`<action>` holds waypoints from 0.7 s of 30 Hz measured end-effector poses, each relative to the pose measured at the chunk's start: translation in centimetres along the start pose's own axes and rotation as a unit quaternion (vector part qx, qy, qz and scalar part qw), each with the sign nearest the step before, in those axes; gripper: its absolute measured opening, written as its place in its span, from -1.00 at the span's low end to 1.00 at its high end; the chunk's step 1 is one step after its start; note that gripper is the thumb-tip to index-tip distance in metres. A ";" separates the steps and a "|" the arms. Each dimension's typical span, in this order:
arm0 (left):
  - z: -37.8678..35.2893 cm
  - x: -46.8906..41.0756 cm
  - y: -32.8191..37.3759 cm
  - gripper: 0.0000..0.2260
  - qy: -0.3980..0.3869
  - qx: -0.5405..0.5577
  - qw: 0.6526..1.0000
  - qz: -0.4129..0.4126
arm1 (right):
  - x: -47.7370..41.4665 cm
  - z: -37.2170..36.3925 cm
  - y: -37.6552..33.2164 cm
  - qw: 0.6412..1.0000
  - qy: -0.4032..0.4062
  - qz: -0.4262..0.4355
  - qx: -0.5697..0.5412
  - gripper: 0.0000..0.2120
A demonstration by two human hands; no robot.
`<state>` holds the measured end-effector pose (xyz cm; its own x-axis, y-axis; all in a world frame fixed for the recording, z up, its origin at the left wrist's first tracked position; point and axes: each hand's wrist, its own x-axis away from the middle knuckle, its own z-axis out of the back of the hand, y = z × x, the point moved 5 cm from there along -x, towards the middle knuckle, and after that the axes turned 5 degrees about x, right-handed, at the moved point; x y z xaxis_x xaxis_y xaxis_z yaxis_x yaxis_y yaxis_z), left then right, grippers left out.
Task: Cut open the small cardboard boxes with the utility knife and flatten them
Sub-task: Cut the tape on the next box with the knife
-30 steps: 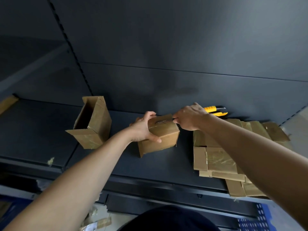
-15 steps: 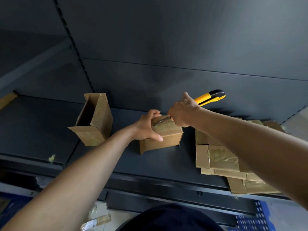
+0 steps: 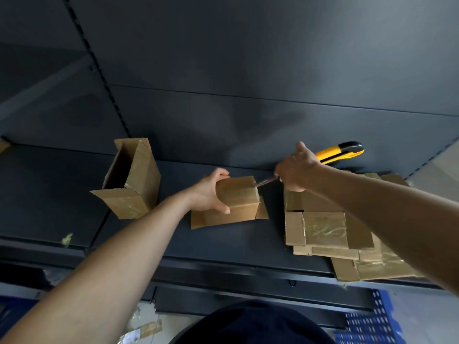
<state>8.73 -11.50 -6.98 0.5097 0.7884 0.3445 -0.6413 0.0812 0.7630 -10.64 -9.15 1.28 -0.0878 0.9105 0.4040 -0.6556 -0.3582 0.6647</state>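
A small taped cardboard box (image 3: 238, 202) lies on the dark shelf (image 3: 223, 244) in the middle. My left hand (image 3: 211, 192) grips its left end from above. My right hand (image 3: 295, 170) holds a yellow and black utility knife (image 3: 340, 151); its blade tip touches the box's upper right corner. The box's right end flap hangs open. To the left stands another cardboard box (image 3: 131, 180), open at the top with one flap folded out in front.
A stack of flattened cardboard boxes (image 3: 330, 232) lies on the right of the shelf, partly under my right forearm and overhanging the front edge. A scrap of tape (image 3: 66, 238) sits near the shelf's front left. A blue perforated crate (image 3: 367, 324) is below right.
The knife blade has travelled from the box's top toward its right end and now sits at the right corner. The right end flap has come open. My left hand still grips the box.
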 end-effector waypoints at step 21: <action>0.6 0.5 1.5 -0.46 0.042 -0.144 0.988 -0.041 | -3.6 -2.1 -4.3 0.679 -0.073 -0.092 -0.725 -0.71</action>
<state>8.40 -11.40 -5.34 0.5246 0.8192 0.2317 -0.7427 0.3074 0.5948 -9.10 -10.46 -4.35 0.1022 0.8442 0.5262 -0.7043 0.4349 -0.5610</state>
